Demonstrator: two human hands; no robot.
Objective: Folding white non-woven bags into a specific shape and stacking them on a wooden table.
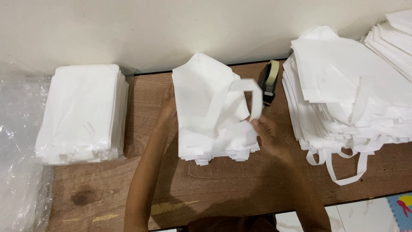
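Observation:
A stack of folded white fabric bags [206, 116] lies in the middle of the wooden table [223, 184]. My left hand [168, 107] rests flat against the stack's left edge. My right hand [265, 129] pinches the white loop handle [251, 96] of the top bag at the stack's right side, and the handle arcs up over the stack.
A neat pile of folded white bags [83, 114] sits at the left, beside crinkled clear plastic [19, 150]. A big loose heap of white bags [347, 90] fills the right, handles dangling over the table's front edge. A tape dispenser [269, 81] stands by the wall.

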